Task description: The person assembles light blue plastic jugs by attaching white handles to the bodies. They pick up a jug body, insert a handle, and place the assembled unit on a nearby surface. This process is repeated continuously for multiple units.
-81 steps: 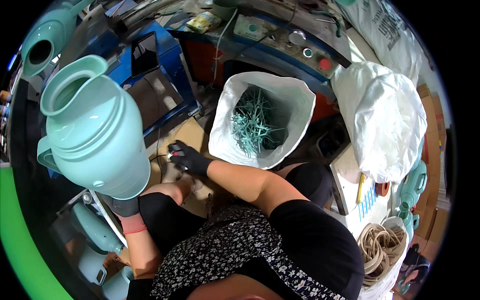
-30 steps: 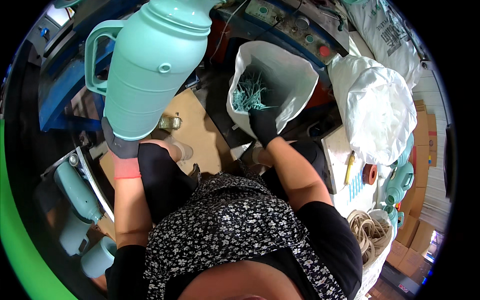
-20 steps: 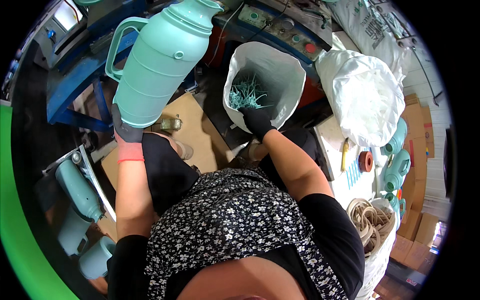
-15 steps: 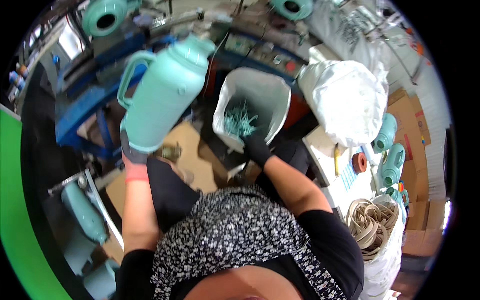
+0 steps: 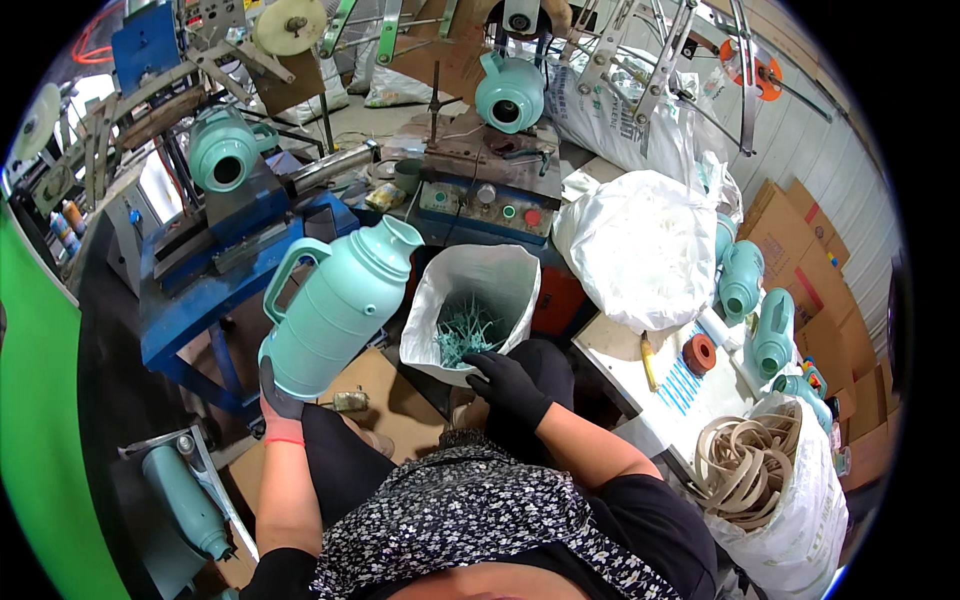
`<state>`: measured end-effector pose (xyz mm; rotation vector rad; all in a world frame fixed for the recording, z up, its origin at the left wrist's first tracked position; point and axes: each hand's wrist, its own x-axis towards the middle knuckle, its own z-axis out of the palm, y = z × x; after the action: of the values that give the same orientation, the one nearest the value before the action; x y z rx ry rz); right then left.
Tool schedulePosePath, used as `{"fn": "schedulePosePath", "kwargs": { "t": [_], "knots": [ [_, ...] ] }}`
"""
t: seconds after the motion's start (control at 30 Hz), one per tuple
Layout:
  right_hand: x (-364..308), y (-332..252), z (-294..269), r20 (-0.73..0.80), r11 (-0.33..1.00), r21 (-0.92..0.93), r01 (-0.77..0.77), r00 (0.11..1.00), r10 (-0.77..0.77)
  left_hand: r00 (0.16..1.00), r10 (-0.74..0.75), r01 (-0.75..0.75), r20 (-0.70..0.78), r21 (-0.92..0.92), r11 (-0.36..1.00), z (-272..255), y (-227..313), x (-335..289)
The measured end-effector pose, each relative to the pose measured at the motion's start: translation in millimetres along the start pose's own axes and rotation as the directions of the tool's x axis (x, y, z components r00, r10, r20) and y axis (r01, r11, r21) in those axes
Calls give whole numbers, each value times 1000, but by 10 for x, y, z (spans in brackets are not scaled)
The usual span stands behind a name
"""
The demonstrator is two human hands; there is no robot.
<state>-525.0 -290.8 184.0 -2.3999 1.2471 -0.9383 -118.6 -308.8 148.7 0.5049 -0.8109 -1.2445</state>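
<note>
My left hand (image 5: 278, 395), in a grey and pink glove, grips the bottom end of a mint-green thermos jug (image 5: 335, 310). The jug tilts with its spout up and to the right, its handle on the left side. My right hand (image 5: 507, 385), in a black glove, rests at the near rim of a white sack (image 5: 470, 262), fingers apart. Nothing shows in that hand. Thin green plastic trimmings (image 5: 465, 332) lie inside the sack. Part of the left hand's grip is hidden under the jug.
Ahead stand blue-framed machines with a control box (image 5: 490, 205) and two green jug parts. A full white bag (image 5: 635, 250), a yellow-handled knife (image 5: 649, 360) and a brown tape roll (image 5: 699, 353) are right. Beige strips (image 5: 745, 465) fill a near-right sack; another green jug (image 5: 185, 500) lies lower left.
My view has tipped up, showing more of the machines. My right hand has come up out of the sack's edge, its fingers now visible at the rim. The left hand still holds the jug.
</note>
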Motion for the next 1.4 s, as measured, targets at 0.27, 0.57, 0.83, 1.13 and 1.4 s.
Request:
{"fn": "schedulePosePath", "kwargs": {
  "t": [0.27, 0.57, 0.83, 1.13, 1.4],
  "knots": [
    [63, -329, -482, -31, 996, -68, -54, 998, 52, 999, 36, -32, -25, 171, 985, 227, 33, -262],
    [-253, 87, -420, -110, 996, -26, -85, 991, 82, 997, 62, -38, -49, 396, 918, 519, -87, -596],
    [-82, -224, -757, -177, 978, 26, -208, 962, 209, 990, -74, 61, -120, -111, 992, 932, 55, -621],
    [-250, -106, -861, -143, 554, 767, -323, 756, 639, 981, -94, 171, -167, 537, 826, 1088, -208, -557],
    [-33, -282, -1251, -124, 768, 508, 390, 916, -382, 791, -358, -7, 496, 593, 805, 2460, 140, -263]
  ]
}}
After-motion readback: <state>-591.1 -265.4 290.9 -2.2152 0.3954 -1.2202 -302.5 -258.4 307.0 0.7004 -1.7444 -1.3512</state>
